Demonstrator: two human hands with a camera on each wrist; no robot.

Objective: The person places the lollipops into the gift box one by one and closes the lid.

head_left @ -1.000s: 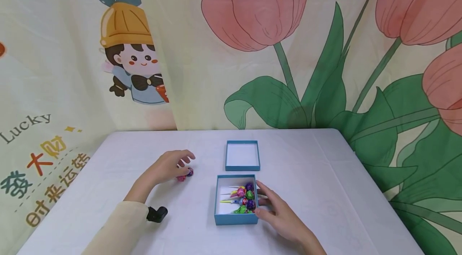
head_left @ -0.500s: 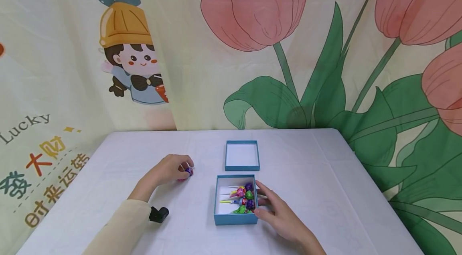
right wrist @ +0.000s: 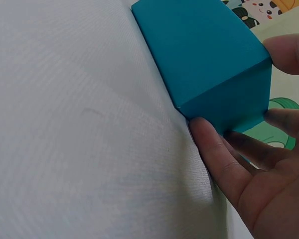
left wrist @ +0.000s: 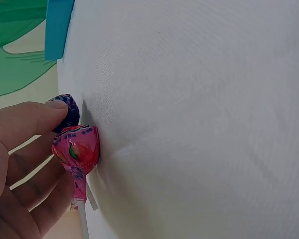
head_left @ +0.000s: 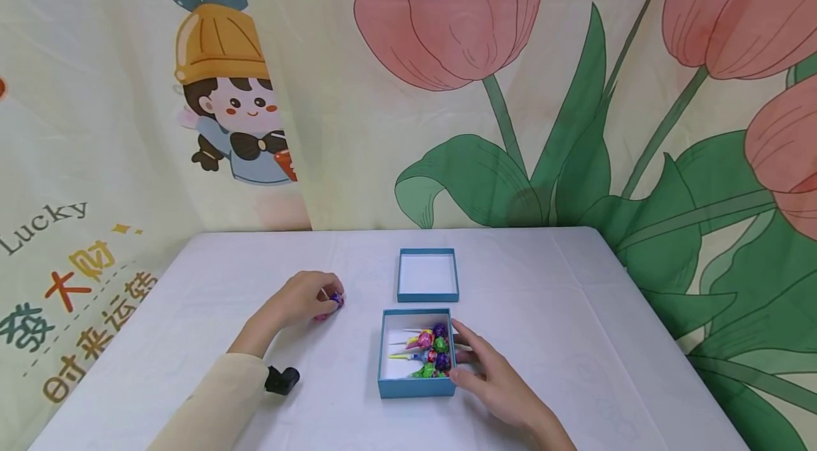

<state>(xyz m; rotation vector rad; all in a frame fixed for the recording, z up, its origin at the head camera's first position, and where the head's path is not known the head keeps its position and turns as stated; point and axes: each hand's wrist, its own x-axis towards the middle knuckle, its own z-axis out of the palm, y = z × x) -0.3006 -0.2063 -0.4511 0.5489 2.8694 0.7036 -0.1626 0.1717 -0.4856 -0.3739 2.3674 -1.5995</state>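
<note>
In the head view my left hand (head_left: 306, 300) is low over the left side of the table, pinching a dark blue-purple wrapped lollipop (left wrist: 71, 113). Right beside that one is a pink wrapped lollipop (left wrist: 79, 149), its white stick pointing down in the left wrist view. A blue box (head_left: 417, 387) with a white inside holds several lollipops (head_left: 426, 342) in bright wrappers, heads toward the right wall. Along that right wall rests my right hand (head_left: 491, 376), thumb at the near end of the rim and fingers spread against the side face.
A shallow blue box lid (head_left: 428, 297) lies inside up, just behind the box. The table (head_left: 542, 309) has a white cover, and a printed tulip curtain (head_left: 345, 118) hangs behind it. A black wrist device (head_left: 281, 380) sits by the left sleeve.
My left hand has come down from above the two lollipops, and its thumb and fingers have closed on the blue-purple one. The right hand and the box have stayed put.
</note>
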